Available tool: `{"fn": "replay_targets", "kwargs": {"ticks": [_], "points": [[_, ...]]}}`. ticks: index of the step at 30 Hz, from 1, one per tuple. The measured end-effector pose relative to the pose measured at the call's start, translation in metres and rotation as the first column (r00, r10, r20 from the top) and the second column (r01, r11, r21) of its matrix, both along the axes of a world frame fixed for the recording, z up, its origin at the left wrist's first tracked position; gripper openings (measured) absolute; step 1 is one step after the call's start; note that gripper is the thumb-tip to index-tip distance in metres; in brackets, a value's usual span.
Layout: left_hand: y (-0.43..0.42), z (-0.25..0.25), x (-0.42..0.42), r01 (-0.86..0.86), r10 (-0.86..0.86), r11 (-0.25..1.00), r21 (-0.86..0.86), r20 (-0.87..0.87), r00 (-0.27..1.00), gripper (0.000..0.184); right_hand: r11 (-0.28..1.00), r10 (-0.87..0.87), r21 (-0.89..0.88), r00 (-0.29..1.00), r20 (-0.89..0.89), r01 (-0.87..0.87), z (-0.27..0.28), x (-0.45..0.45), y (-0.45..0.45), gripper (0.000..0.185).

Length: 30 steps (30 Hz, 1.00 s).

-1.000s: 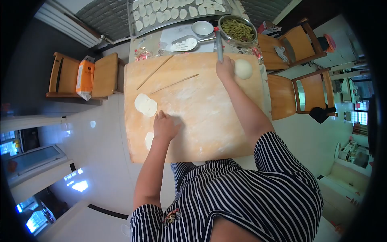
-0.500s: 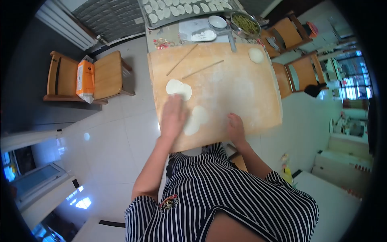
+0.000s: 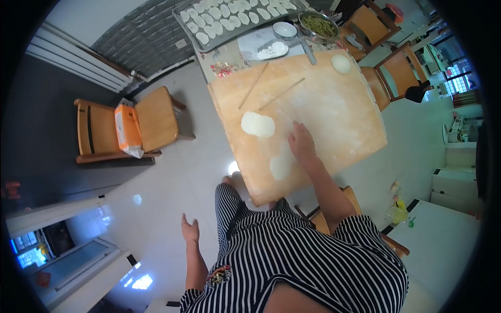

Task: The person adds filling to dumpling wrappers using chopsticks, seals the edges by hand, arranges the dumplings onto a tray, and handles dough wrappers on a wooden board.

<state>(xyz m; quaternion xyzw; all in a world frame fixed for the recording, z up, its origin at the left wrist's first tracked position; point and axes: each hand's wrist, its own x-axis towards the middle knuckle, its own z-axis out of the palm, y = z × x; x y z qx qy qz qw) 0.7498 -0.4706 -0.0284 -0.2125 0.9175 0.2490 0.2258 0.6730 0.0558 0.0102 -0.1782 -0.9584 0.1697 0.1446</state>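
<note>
My left hand [image 3: 190,229] is off the board, over the floor to the left, with its fingers apart and nothing in it. On the wooden board [image 3: 334,115], my right hand [image 3: 302,142] lies with fingers stretched out, holding nothing I can see. To its left are overlapping flat dough rounds [image 3: 258,124]. Another flat piece of dough [image 3: 281,167] lies nearer the board's front edge, just below the right hand. Farther back rest two thin rolling sticks [image 3: 254,85] [image 3: 282,93]. A thicker round lump of dough [image 3: 341,64] sits in the far right corner.
Behind the board stand a tray [image 3: 213,46] of many dough pieces, a white bowl [image 3: 284,30], a dish of white flour [image 3: 273,50], a knife [image 3: 309,52] and a metal bowl of green filling [image 3: 319,27]. A chair [image 3: 156,117] with an orange package [image 3: 128,129] is left.
My left hand has left the dough on the board and swung out left, down past the edge. My right hand has moved farther in over the board. The view has turned.
</note>
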Motion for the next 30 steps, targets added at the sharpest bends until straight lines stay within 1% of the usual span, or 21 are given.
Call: {"fn": "replay_targets", "kwargs": {"ticks": [1,2,3,4,6,7,8,9,11,13,15,16,18,19,21,22,24,25,27,29,30], "points": [[-0.004,-0.001,-0.011,0.006,-0.006,1.0,0.004,-0.01,1.0,0.071,1.0,-0.006,0.004,1.0,-0.01,0.006,0.007,-0.015,-0.002,0.036],[-0.009,-0.003,-0.021,0.106,-0.106,0.994,-0.02,0.01,0.994,0.07,0.999,-0.046,0.007,0.985,0.167,0.045,0.013,-0.027,-0.005,0.035],[-0.016,-0.007,-0.034,0.209,-0.207,0.977,-0.044,0.036,0.978,0.07,0.996,-0.087,0.015,0.936,0.342,0.087,0.02,-0.037,-0.01,0.036],[-0.021,-0.008,-0.056,0.228,-0.224,0.973,-0.042,0.076,0.972,0.069,0.995,-0.102,0.015,0.935,0.338,0.103,0.034,-0.047,-0.016,0.036],[-0.033,-0.016,-0.11,0.287,-0.285,0.958,-0.001,0.107,0.953,0.068,0.993,-0.107,0.036,0.764,0.636,0.109,0.062,-0.065,-0.028,0.037],[-0.038,-0.019,-0.136,0.322,-0.325,0.946,0.042,0.146,0.934,0.068,0.991,-0.123,0.041,0.764,0.634,0.125,0.056,-0.067,-0.032,0.037],[-0.036,-0.014,-0.165,0.356,-0.359,0.933,0.05,0.095,0.928,0.061,0.986,-0.161,0.055,0.801,0.577,0.159,0.043,-0.064,-0.031,0.036],[-0.036,-0.01,-0.196,0.367,-0.371,0.929,0.053,0.091,0.924,0.061,0.979,-0.197,0.065,0.833,0.516,0.191,0.034,-0.062,-0.032,0.036],[-0.028,-0.006,-0.258,0.388,-0.396,0.903,0.183,0.007,0.918,0.052,0.973,-0.232,0.119,0.812,0.535,0.199,0.034,-0.066,-0.039,0.036],[-0.017,-0.009,-0.311,0.492,-0.472,0.854,0.166,-0.149,0.869,0.045,0.964,-0.266,0.159,0.79,0.553,0.214,0.037,-0.07,-0.045,0.035],[0.008,0.007,-0.357,0.503,-0.456,0.828,0.248,-0.226,0.861,0.042,0.957,-0.278,0.093,0.787,0.551,0.273,0.04,-0.072,-0.047,0.035],[0.022,0.004,-0.379,0.52,-0.47,0.817,0.249,-0.233,0.851,0.042,0.952,-0.295,0.096,0.785,0.544,0.291,0.04,-0.074,-0.047,0.035],[0.048,-0.006,-0.415,0.511,-0.437,0.772,0.377,-0.269,0.858,0.04,0.936,-0.33,0.083,0.77,0.546,0.342,0.039,-0.075,-0.048,0.034],[0.064,-0.006,-0.429,0.526,-0.451,0.763,0.377,-0.274,0.85,0.04,0.93,-0.344,0.084,0.767,0.542,0.358,0.04,-0.075,-0.047,0.034],[0.096,-0.006,-0.454,0.432,-0.357,0.706,0.561,-0.246,0.901,0.037,0.935,-0.334,0.075,0.786,0.521,0.347,0.04,-0.076,-0.046,0.031],[0.11,-0.011,-0.465,0.395,-0.312,0.689,0.608,-0.243,0.918,0.036,0.93,-0.343,0.07,0.784,0.517,0.361,0.045,-0.075,-0.049,0.031],[0.134,-0.002,-0.481,0.388,-0.298,0.679,0.623,-0.249,0.922,0.036,0.923,-0.311,-0.015,0.77,0.557,0.384,0.057,-0.084,-0.045,0.03],[0.15,0.003,-0.495,0.366,-0.269,0.669,0.647,-0.249,0.93,0.036,0.924,-0.316,-0.014,0.785,0.533,0.381,0.057,-0.092,-0.038,0.03],[0.162,-0.004,-0.518,0.383,-0.265,0.662,0.644,-0.277,0.924,0.037,0.937,-0.332,0.041,0.848,0.413,0.346,0.05,-0.081,-0.044,0.03],[0.18,-0.003,-0.547,0.295,-0.112,0.495,0.817,-0.277,0.954,0.036,0.933,-0.337,0.032,0.838,0.429,0.359,0.035,-0.068,-0.039,0.031],[0.19,0.001,-0.567,0.31,-0.119,0.492,0.814,-0.289,0.95,0.036,0.929,-0.344,0.034,0.828,0.443,0.368,0.025,-0.072,-0.031,0.033]]}}
